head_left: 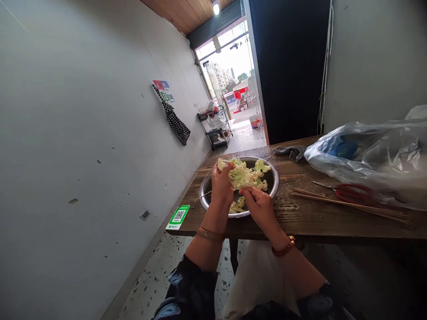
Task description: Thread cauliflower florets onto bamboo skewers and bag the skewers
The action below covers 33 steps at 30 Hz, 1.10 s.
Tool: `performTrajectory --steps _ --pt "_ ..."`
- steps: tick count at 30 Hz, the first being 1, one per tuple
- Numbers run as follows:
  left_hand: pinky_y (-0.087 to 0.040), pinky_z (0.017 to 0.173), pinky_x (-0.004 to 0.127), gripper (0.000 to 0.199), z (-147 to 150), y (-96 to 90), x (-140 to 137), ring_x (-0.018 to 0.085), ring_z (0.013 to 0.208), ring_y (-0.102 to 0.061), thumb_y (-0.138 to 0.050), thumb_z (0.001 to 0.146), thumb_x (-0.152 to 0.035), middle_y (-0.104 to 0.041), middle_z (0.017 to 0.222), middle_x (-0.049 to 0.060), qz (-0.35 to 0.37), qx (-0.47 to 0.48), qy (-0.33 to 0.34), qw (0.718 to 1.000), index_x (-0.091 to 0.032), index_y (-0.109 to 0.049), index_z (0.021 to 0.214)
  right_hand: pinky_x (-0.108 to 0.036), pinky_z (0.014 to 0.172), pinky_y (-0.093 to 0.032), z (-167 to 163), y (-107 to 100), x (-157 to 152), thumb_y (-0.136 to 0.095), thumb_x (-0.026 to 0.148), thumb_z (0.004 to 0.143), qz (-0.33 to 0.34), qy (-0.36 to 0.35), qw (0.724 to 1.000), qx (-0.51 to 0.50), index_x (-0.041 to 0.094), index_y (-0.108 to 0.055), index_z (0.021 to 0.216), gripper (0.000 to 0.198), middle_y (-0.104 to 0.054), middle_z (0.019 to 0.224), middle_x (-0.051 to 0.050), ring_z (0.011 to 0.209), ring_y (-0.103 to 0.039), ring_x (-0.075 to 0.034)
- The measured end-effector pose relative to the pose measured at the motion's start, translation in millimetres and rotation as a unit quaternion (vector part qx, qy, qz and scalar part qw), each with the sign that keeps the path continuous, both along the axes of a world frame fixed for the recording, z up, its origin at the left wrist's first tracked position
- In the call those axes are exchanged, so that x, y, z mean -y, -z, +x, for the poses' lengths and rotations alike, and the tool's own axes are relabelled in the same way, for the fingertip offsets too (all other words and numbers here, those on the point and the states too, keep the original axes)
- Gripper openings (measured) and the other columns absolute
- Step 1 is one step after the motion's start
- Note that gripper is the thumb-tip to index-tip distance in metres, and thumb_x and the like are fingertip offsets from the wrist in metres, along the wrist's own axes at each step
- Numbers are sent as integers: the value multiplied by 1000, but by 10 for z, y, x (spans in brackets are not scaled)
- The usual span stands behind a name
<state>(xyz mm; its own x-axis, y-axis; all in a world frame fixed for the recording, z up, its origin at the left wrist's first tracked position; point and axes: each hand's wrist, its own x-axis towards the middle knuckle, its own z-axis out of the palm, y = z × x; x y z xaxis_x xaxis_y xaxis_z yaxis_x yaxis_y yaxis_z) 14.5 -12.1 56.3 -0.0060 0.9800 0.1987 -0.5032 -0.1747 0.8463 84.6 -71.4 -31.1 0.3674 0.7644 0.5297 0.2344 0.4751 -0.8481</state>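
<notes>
Cauliflower (pixel 240 177) | partly behind left hand (pixel 222 183) | right hand (pixel 260 205): grip unclear

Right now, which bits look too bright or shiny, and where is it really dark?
In the head view, the sky outside is washed out and the lamp glares; the bag has shiny glints; under the table's right part, it's nearly black.

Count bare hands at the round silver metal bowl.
2: the left hand grips pale green-white cauliflower; the right hand is at its lower edge, by the bowl's near rim. No others show.
</notes>
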Motion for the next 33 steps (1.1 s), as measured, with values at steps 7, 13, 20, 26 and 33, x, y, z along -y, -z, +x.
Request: performTrajectory --steps 7,13,20,26,33 --pt "-46 59 22 31 -61 -91 -106 9 58 -57 -77 61 -30 -61 65 -3 -9 -21 23 999 -16 -57 81 -25 62 -46 2 22 -1 -46 39 91 5 1 1000 2 20 -72 82 34 -71 72 -2 69 -63 -18" --pt "-38 49 18 22 -69 -109 -124 7 48 -49 -71 60 -25 -54 55 -5 17 -86 -5 996 -18 -51 69 -26 63 -47 -4 37 -9 -47 40 91 4 5 1000 7 20 -73 83 34 -73 74 -3 72 -65 -19" --pt "-35 47 19 13 -145 -176 -184 7 47 -45 -65 58 -22 -50 54 -4 58 -184 -11 981 -17 -55 65 -27 66 -47 -26 23 25 -49 38 90 7 1 1000 -10 20 -73 81 31 -72 72 -2 73 -65 -19" --pt "-26 46 19 3 -222 -188 -188 6 49 -35 -60 60 -18 -48 54 -3 120 -298 -7 947 -16 -58 59 -27 65 -48 -33 30 40 -50 37 90 3 20 1000 -11 19 -73 82 31 -72 72 -2 68 -65 -18" --pt "-24 48 21 4 -276 -163 -159 7 49 -33 -62 61 -18 -45 53 -4 114 -347 25 930 -17 -59 59 -29 70 -49 -39 87 50 -50 36 91 7 44 999 6 21 -72 83 29 -75 81 -4 76 -67 -20"
